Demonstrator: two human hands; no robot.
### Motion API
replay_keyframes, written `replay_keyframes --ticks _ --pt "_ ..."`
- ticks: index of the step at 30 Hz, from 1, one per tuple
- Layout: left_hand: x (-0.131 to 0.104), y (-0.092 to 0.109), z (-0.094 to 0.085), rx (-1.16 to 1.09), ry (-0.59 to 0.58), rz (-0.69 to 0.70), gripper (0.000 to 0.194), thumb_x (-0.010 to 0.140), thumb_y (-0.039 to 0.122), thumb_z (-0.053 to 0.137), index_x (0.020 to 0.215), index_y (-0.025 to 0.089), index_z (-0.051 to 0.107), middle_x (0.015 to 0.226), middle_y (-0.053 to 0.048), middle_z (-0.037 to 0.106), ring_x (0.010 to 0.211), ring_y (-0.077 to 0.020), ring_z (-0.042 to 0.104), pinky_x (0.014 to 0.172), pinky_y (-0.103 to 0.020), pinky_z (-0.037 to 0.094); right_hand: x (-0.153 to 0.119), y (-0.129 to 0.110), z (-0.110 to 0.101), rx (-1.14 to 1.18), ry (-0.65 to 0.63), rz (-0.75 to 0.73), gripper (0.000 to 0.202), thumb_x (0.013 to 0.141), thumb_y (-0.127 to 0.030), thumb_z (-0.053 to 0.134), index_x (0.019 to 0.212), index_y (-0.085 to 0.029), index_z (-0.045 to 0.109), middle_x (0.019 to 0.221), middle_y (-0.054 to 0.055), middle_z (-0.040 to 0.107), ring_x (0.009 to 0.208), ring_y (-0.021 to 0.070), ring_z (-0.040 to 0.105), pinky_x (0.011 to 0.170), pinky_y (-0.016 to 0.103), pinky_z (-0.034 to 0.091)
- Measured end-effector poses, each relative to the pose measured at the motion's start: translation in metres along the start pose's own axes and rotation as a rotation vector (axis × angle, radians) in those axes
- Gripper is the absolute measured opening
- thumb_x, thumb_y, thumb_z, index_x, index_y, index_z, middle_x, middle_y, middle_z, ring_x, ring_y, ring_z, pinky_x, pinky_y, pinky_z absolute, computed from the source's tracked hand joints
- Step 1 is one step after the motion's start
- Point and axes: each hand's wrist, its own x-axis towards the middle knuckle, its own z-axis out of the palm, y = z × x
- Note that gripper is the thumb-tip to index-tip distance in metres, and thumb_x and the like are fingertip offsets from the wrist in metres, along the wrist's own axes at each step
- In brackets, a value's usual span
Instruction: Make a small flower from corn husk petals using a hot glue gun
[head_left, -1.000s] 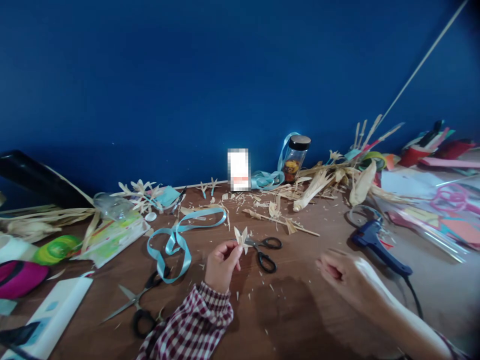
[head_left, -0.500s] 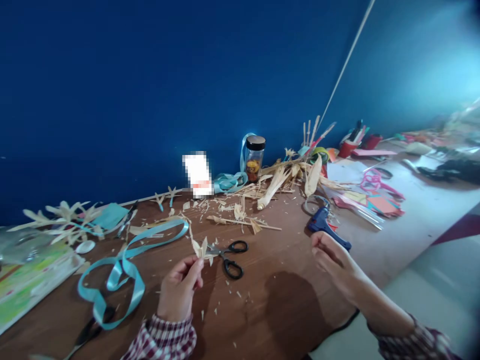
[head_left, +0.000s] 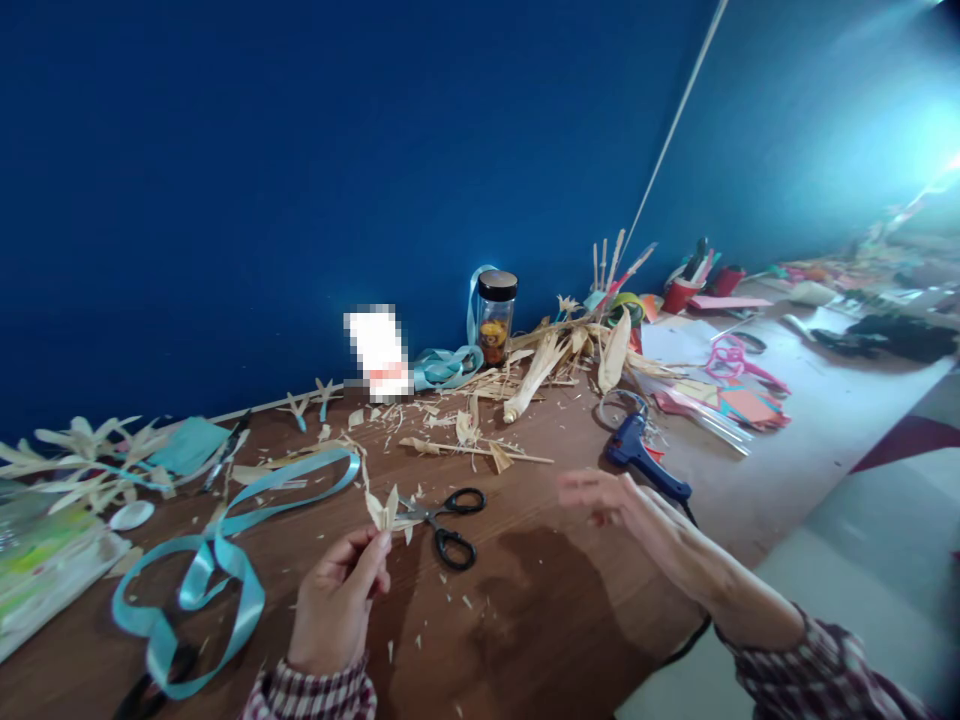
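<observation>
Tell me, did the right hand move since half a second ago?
Yes. The right hand moved left, away from the blue glue gun.

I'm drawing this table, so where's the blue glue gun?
In the head view, the blue glue gun lies right of centre on the table, just beyond the right hand, nearer than the pink scissors.

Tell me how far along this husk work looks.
Apparently done: the pale flower cluster at far left and two small blue-stemmed flowers near the wall. In hand: another husk flower, pinched in the left hand. Probably left: finishing that one, since no blue stem shows on it; loose husks lie near the jar.
</observation>
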Motion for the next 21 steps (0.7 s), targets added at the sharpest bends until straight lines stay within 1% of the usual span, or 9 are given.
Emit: replay_keyframes --ticks 2,4,6,8,10,11,13,17,21 --pt "0.0 0.0 0.0 0.002 0.002 -0.003 0.036 0.046 0.034 0.082 0.069 0.014 0.062 0.045 0.007 0.053 0.04 -0.0038 0.042 0.039 -0.013 0.032 -0.002 -0.002 -0.003 -0.32 0.035 -0.119 0.042 0.091 -0.044 0.036 0.115 -0.019 0.059 0.08 0.007 0.065 0.084 0.0206 0.058 0.085 0.036 0.042" --pt "0.0 -0.001 -0.001 0.0 0.002 -0.007 0.036 0.046 0.034 0.082 0.069 0.014 0.062 0.046 0.006 0.054 0.04 -0.004 0.042 0.04 -0.014 0.033 -0.004 -0.001 -0.006 -0.49 0.036 -0.123 0.043 0.093 -0.037 0.032 0.129 -0.018 0.045 0.06 0.001 0.061 0.063 0.0175 0.057 0.074 0.034 0.046" --pt "0.0 -0.001 -0.001 -0.002 0.007 -0.011 0.036 0.046 0.035 0.082 0.069 0.014 0.062 0.047 0.006 0.055 0.041 -0.0041 0.041 0.04 -0.014 0.032 -0.005 0.004 -0.011 -0.625 0.055 -0.109 0.044 0.093 -0.034 0.033 0.135 -0.02 0.033 0.055 -0.003 0.057 0.052 0.0152 0.054 0.062 0.03 0.047" --pt "0.001 -0.001 -0.001 -0.004 0.012 -0.016 0.037 0.046 0.035 0.082 0.069 0.014 0.062 0.047 0.006 0.055 0.041 -0.0041 0.041 0.04 -0.014 0.032 -0.004 0.013 -0.022 -0.845 0.16 -0.157 0.041 0.089 -0.033 0.041 0.129 -0.022 0.039 0.074 0.002 0.064 0.068 0.0177 0.06 0.067 0.031 0.048" --pt "0.001 -0.001 -0.001 -0.004 0.01 -0.014 0.037 0.046 0.034 0.082 0.069 0.015 0.061 0.046 0.006 0.054 0.041 -0.004 0.041 0.04 -0.013 0.031 -0.002 0.024 -0.039 -1.109 0.323 -0.224 0.037 0.086 -0.034 0.047 0.12 -0.021 0.048 0.101 0.009 0.062 0.092 0.0245 0.058 0.08 0.037 0.046" --pt "0.0 -0.001 -0.001 -0.004 0.007 -0.013 0.036 0.046 0.034 0.082 0.069 0.015 0.061 0.046 0.006 0.054 0.041 -0.004 0.041 0.04 -0.013 0.031 -0.001 0.03 -0.048 -1.229 0.403 -0.225 0.037 0.085 -0.035 0.047 0.119 -0.019 0.049 0.109 0.011 0.059 0.098 0.0281 0.055 0.082 0.04 0.045" --pt "0.0 -0.001 0.0 -0.002 0.005 -0.013 0.037 0.046 0.034 0.082 0.069 0.015 0.061 0.047 0.006 0.055 0.041 -0.004 0.041 0.04 -0.013 0.031 0.002 0.042 -0.065 -1.401 0.491 -0.171 0.039 0.084 -0.038 0.048 0.116 -0.016 0.051 0.107 0.014 0.058 0.097 0.0316 0.054 0.079 0.043 0.045" --pt "-0.001 0.0 -0.001 0.008 0.015 -0.019 0.038 0.044 0.036 0.082 0.069 0.015 0.061 0.045 0.006 0.053 0.04 -0.0042 0.041 0.04 -0.014 0.032 0.006 0.059 -0.084 -1.489 0.439 -0.098 0.039 0.083 -0.035 0.051 0.116 -0.015 0.05 0.103 0.014 0.058 0.089 0.0296 0.057 0.073 0.039 0.048" --pt "0.0 -0.002 -0.003 0.012 -0.001 -0.006 0.037 0.046 0.035 0.082 0.069 0.015 0.062 0.046 0.006 0.054 0.041 -0.0042 0.041 0.04 -0.013 0.032 0.006 0.064 -0.084 -1.424 0.459 -0.128 0.04 0.085 -0.023 0.045 0.124 -0.017 0.044 0.102 0.012 0.057 0.087 0.0262 0.057 0.072 0.036 0.048"
